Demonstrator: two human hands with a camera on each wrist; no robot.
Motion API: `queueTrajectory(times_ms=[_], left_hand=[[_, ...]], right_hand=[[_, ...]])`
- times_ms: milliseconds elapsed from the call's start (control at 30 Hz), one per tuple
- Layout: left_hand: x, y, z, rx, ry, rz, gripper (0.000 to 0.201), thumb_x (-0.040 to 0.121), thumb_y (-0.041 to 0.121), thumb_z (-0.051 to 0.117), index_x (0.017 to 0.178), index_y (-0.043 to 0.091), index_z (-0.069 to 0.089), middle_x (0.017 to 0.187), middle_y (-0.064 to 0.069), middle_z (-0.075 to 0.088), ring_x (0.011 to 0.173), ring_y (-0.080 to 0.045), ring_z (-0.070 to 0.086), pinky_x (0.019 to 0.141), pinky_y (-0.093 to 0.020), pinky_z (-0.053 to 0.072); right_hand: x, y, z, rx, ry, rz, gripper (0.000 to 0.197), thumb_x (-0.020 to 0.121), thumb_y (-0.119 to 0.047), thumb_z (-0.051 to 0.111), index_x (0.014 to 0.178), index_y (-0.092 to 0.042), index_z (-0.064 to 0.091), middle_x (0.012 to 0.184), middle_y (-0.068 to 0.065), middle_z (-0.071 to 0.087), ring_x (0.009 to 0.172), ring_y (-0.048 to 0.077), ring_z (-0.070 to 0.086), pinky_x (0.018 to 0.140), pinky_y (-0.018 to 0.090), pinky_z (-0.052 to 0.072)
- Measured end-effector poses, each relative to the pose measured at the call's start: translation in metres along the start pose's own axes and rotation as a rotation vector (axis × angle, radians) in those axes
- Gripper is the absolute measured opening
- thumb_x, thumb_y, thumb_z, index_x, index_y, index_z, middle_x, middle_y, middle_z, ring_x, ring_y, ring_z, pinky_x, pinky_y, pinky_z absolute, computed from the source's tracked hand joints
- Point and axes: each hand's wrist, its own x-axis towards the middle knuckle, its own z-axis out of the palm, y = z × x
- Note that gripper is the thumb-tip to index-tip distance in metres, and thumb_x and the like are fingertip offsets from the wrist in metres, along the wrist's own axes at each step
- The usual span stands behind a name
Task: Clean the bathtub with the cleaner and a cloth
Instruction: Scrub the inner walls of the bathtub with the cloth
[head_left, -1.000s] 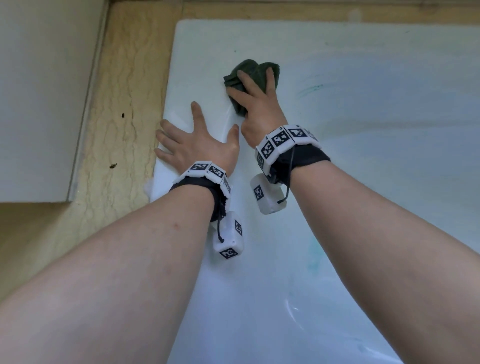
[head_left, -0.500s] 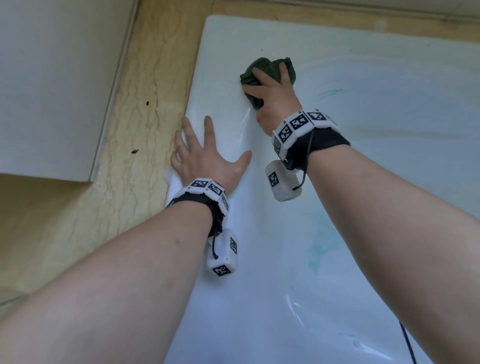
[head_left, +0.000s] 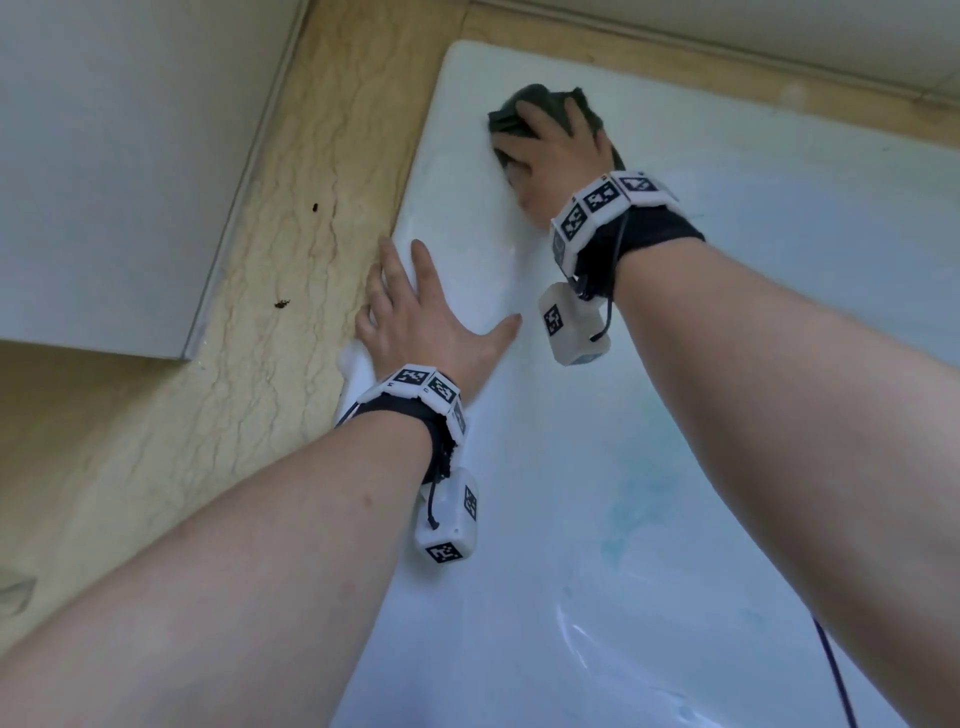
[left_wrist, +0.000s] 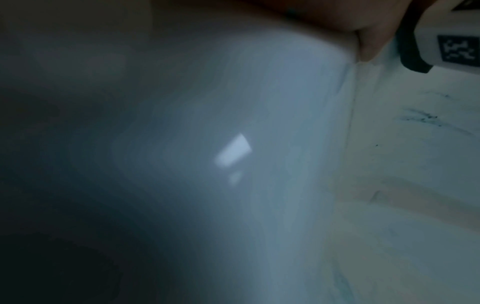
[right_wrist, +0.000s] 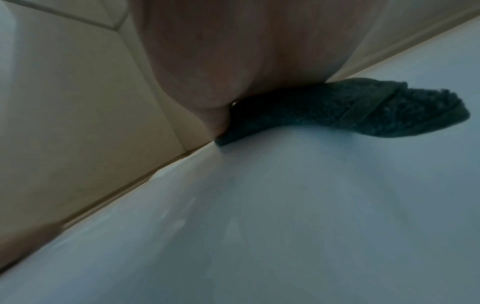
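The white bathtub (head_left: 467, 208) fills the right of the head view, with faint teal cleaner smears (head_left: 628, 499) on its inner wall. My right hand (head_left: 550, 140) lies flat on a dark green cloth (head_left: 548, 106), fingers spread over it, pressing it onto the rim near the far left corner. The right wrist view shows the cloth (right_wrist: 337, 111) squashed under the palm (right_wrist: 207, 61) against the tub surface. My left hand (head_left: 421, 317) rests flat on the rim nearer to me, fingers spread, holding nothing. In the left wrist view only the tub's surface (left_wrist: 233, 123) and a bit of the hand (left_wrist: 369, 41) show. No cleaner bottle is in view.
A beige marbled ledge (head_left: 291, 260) with two dark specks borders the tub on the left. A white panel (head_left: 104, 156) rises beyond it. Beige tiling runs along the tub's far edge. A dark cable (head_left: 831, 670) hangs at the lower right.
My right hand has slid the cloth further along the rim toward the far corner. The left hand stays flat on the rim.
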Motion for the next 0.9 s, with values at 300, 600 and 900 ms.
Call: queueTrajectory(times_ms=[300, 600, 900], left_hand=[[0.001, 0.001, 0.001, -0.015, 0.016, 0.000, 0.117, 0.066, 0.083, 0.051, 0.153, 0.017, 0.010, 0.161, -0.007, 0.000, 0.146, -0.028, 0.008, 0.114, -0.047, 0.015], [0.002, 0.000, 0.001, -0.015, 0.014, 0.006, 0.116, 0.067, 0.083, 0.049, 0.153, 0.017, 0.010, 0.161, -0.008, 0.000, 0.146, -0.029, 0.008, 0.114, -0.047, 0.014], [0.001, 0.001, 0.000, -0.022, 0.008, 0.003, 0.115, 0.067, 0.083, 0.048, 0.154, 0.019, 0.007, 0.161, -0.007, 0.000, 0.147, -0.027, 0.005, 0.115, -0.047, 0.012]], right_hand=[[-0.008, -0.003, 0.010, 0.003, 0.051, -0.053, 0.039, 0.096, -0.033, 0.039, 0.133, -0.044, 0.047, 0.154, -0.013, 0.023, 0.145, 0.029, 0.004, 0.116, 0.049, 0.003], [0.000, -0.009, 0.007, 0.002, 0.054, 0.005, 0.040, 0.096, -0.031, 0.037, 0.133, -0.044, 0.045, 0.155, -0.011, 0.021, 0.145, 0.033, 0.003, 0.116, 0.053, 0.001], [0.002, 0.020, -0.001, 0.007, 0.144, 0.153, 0.041, 0.097, -0.034, 0.034, 0.137, -0.040, 0.041, 0.156, -0.006, 0.020, 0.144, 0.035, 0.004, 0.116, 0.052, 0.005]])
